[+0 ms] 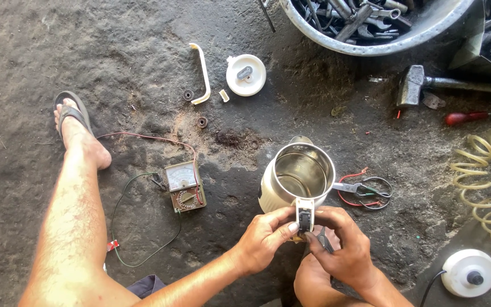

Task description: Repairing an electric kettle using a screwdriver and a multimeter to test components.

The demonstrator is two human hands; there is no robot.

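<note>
Head view: two hands, left [265,236] and right [339,239], both gripping one lidless kettle's [296,179] white switch housing [304,215].

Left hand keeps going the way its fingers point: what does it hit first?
Likely the small white switch block on the open steel kettle; the left hand already touches it, with the right hand just beyond.

Looks like a rough little repair workshop run right on the ground: stained, gritty concrete floor [115,51], a metal basin full of wrenches [370,25], a hammer [413,85], a red-handled screwdriver [464,117], a coiled air hose [487,182] and an analog multimeter [184,186] with its leads trailing about.
</note>
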